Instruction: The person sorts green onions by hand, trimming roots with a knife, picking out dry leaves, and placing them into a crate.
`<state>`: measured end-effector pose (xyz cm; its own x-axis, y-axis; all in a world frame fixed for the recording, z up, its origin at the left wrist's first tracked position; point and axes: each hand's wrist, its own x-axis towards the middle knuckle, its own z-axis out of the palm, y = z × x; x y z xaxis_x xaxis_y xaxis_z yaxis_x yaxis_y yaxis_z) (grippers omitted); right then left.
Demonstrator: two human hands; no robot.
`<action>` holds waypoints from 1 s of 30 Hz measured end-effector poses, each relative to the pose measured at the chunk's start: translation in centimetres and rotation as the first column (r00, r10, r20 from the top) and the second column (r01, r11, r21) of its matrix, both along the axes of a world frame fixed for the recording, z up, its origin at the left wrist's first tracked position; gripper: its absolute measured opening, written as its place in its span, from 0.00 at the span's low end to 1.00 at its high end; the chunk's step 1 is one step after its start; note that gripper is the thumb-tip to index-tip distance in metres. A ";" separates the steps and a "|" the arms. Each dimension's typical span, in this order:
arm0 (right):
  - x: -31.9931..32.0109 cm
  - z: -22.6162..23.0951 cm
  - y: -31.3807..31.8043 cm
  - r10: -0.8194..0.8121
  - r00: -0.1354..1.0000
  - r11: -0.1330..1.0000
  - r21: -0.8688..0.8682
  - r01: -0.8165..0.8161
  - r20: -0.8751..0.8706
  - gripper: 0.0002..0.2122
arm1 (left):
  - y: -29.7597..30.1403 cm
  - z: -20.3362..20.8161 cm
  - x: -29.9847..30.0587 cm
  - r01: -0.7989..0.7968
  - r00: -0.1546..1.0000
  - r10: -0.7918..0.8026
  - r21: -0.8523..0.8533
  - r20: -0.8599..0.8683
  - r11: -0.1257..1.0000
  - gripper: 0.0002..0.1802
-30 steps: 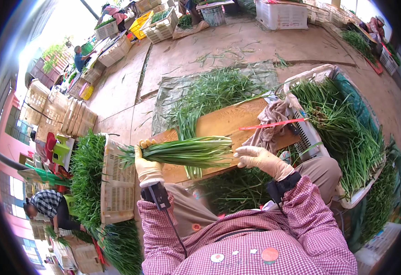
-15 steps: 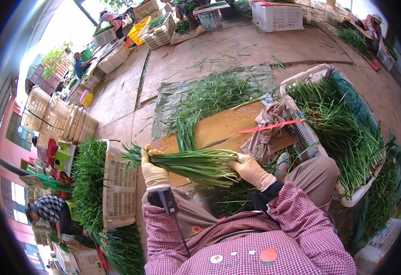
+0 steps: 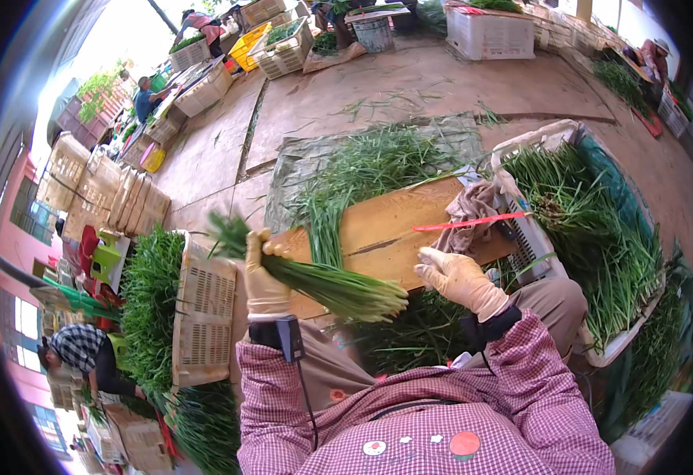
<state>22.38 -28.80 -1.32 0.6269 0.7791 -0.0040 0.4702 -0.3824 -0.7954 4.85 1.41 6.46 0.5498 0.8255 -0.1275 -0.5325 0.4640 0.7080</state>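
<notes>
While crates (image 3: 204,309) hold chives, the left hand (image 3: 266,277) grips a bundle (image 3: 323,283).

Bundle of chives (image 3: 323,281) across near edge of board (image 3: 394,229), in left hand (image 3: 263,277); cloth (image 3: 473,210) at board's right end; crate (image 3: 204,309) beyond left end.

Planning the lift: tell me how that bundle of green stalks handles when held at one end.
The bundle of green stalks, gripped by the left hand alone, juts out nearly straight, so it is probably fairly stiff and light. Its loose cut ends may splay.
</notes>
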 end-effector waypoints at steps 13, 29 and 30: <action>-8.8 0.5 4.4 0.306 0.271 0.947 0.262 -0.185 -0.913 0.17 | 0.4 -3.4 6.0 0.426 0.874 -0.453 -0.173 -0.174 0.888 0.20; -5.1 -10.3 3.0 -0.129 0.580 0.924 -0.311 -0.225 -0.804 0.17 | 17.7 -14.6 5.6 0.358 0.694 -0.292 -0.036 -0.659 0.933 0.20; -4.9 -10.9 2.9 -0.146 0.575 0.920 -0.324 -0.220 -0.805 0.17 | 18.1 -15.9 6.2 0.359 0.685 -0.317 -0.075 -0.657 0.930 0.20</action>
<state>17.51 -25.91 -12.19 0.1860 0.6240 -0.7590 -0.2723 -0.7095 -0.6500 11.00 19.52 -9.40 0.5915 0.6176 -0.5184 0.2513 0.4697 0.8463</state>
